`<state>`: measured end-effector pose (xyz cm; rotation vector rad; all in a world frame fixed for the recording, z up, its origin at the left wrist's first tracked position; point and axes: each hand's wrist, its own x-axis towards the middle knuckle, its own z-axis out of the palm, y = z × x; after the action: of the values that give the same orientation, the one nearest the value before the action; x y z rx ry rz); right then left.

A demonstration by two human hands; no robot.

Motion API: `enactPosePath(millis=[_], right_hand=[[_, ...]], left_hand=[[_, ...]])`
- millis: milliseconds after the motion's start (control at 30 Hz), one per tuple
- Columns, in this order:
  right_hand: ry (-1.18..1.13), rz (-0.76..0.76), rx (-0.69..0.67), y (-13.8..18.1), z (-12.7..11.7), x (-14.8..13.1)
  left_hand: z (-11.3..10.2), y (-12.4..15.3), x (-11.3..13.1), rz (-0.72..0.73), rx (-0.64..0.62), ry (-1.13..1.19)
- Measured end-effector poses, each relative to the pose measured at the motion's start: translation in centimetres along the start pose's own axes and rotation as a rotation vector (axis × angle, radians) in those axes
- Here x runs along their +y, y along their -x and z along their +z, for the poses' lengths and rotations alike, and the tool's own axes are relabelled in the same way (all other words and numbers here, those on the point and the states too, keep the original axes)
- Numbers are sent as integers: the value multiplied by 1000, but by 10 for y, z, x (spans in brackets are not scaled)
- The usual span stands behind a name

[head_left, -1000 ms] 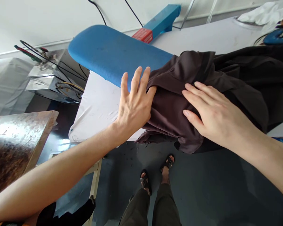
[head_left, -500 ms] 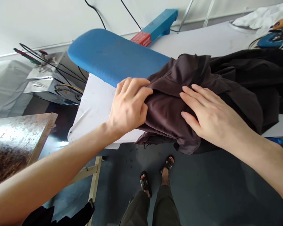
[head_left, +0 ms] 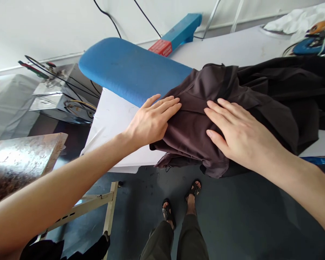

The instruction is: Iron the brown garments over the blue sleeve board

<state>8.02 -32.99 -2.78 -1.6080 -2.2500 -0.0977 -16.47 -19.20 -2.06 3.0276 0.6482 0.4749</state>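
The dark brown garment [head_left: 203, 122] is laid in a loose heap at the near edge of the bench [head_left: 111, 119], directly under both grips, and a part of it is hung over the edge, below the grips. The left hand [head_left: 150, 124] is placed flat on its left border with the fingers stretched out, and nothing is clasped. The right hand [head_left: 241, 139] is pressed on the middle of the cloth. Its grip is fully open too, so the cloth is held down only by the palm.

Because nothing is pinched, it is judged that the hanging part could drag the garment off the bench if the pressure is loosened. Creases could also be flattened into it under the palms.

The cloth looks thin, matte and smooth, with soft folds and a darker band. Just beyond the left grip a blue padded board [head_left: 130, 68] is seen, long with a rounded end and a felt-like surface. The bench cover is white and faintly marked. Past the right grip a black garment [head_left: 300, 76] is piled.
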Motion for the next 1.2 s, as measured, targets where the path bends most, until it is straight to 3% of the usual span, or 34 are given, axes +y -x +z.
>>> enactPosePath(millis=[267, 400, 567, 667, 900, 1067, 1200], right_hand=[[27, -3, -19, 0, 1, 1], [70, -5, -42, -1, 0, 1], [111, -8, -39, -2, 0, -1], [108, -10, -33, -2, 0, -1], [74, -5, -40, -2, 1, 1], [101, -7, -35, -2, 2, 1], [119, -16, -30, -1, 3, 1]], left_hand=[[-12, -18, -13, -156, 46, -78], [-8, -21, -7, -218, 154, -15], [-5, -19, -1, -116, 264, 30], [0, -16, -3, -66, 237, -6], [6, -6, 3, -136, 164, -124], [1, -21, 3, -124, 77, -158], [-2, -31, -3, -87, 84, -103]])
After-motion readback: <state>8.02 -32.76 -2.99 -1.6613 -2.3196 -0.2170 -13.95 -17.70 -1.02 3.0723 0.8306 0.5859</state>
